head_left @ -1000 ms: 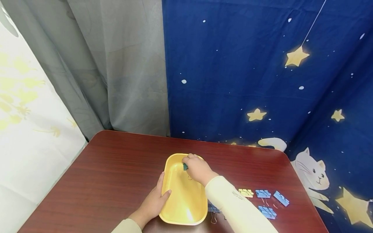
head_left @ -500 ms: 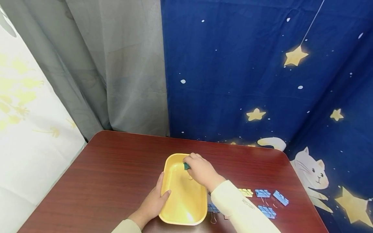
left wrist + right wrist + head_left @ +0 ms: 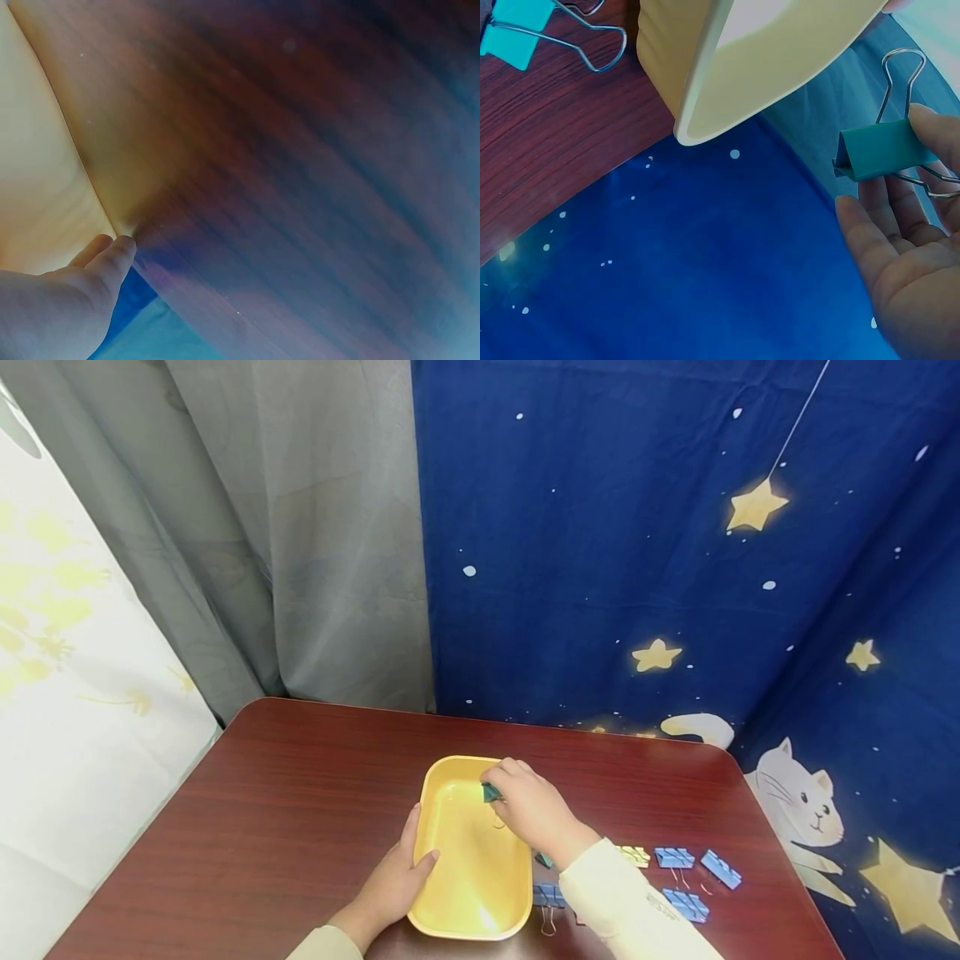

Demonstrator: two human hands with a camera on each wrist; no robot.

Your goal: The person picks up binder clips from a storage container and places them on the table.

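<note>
In the head view a yellow plastic tray [image 3: 474, 877] sits on the table in front of me. My left hand [image 3: 390, 881] holds its left side, thumb over the rim and fingers along the outside wall. My right hand [image 3: 534, 810] is over the tray's far right part, pinching a green binder clip [image 3: 491, 792]. The right wrist view shows this binder clip [image 3: 885, 150] between thumb and fingers, its wire handles spread to opposite sides. No other clip shows in the visible part of the tray.
Right of the tray on the dark red wooden table [image 3: 322, 777] lie a green clip [image 3: 543, 860], partly hidden, and a blue clip [image 3: 549, 895]. Farther right are a yellow clip [image 3: 634, 857] and several blue clips [image 3: 686, 905]. Curtains [image 3: 600, 568] hang behind the table.
My right hand has shifted a little to the right with the green binder clip, uncovering another green clip beside the tray. The left hand and tray stay in place.
</note>
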